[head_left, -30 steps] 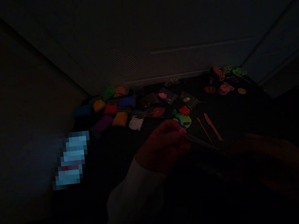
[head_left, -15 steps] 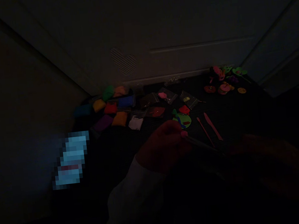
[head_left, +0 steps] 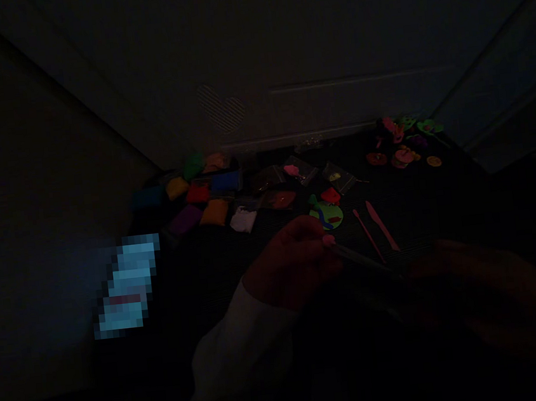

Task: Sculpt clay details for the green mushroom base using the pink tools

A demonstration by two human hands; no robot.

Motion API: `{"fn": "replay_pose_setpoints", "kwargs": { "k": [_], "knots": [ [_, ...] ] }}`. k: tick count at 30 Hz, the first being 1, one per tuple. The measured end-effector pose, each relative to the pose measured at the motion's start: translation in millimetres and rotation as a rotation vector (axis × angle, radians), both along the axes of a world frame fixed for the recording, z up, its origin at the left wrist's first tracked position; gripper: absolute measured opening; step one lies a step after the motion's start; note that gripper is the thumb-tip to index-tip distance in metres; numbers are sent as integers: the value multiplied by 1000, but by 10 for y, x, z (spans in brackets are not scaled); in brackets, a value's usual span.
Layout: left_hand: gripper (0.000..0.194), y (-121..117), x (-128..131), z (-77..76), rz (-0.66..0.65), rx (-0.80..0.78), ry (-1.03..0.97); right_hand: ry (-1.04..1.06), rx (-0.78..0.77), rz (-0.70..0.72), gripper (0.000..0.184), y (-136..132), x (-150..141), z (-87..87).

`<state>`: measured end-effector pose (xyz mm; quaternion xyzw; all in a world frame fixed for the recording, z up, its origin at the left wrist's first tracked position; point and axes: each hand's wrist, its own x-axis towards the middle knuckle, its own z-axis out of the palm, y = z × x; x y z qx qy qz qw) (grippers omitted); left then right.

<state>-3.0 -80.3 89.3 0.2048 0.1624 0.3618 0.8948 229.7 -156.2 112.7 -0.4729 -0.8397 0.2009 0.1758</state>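
The scene is very dark. Near the centre, my left hand is closed, with a small pink lump of clay pinched at its fingertips. A thin, see-through strip, perhaps the edge of a plastic bag, runs from the lump toward my right hand. That hand is dim at the lower right, its fingers lost in shadow, so its grip is unclear. Just beyond the left fingertips lies a round green clay piece with blue and red parts. A red clay piece touches its far side.
Coloured clay packets, among them a white one and a purple one, lie at the left. A pink plastic knife and a thin pink stick lie right of centre. Small clay figures stand at the back right. A blurred bright screen glows left.
Both hands stay almost in place; the pink lump shifts very slightly left. The picture is a little darker.
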Motion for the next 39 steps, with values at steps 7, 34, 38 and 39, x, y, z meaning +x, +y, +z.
{"fn": "replay_pose_setpoints", "kwargs": {
  "k": [7, 34, 38, 39],
  "knots": [
    [11, 16, -17, -26, -21, 24, -27, -77, 18, -46, 37, -33, 14, -21],
    [15, 33, -23, -91, 5, -11, 36, -43, -66, -25, 36, -53, -22, -102],
    [15, 44, -40, -126, 17, -8, 42, -96, 41, -8, 34, -5, -54, -97],
    [14, 45, -42, -133, 23, -10, 47, -114, 65, -7, 34, 6, -62, -103]
  ]
}}
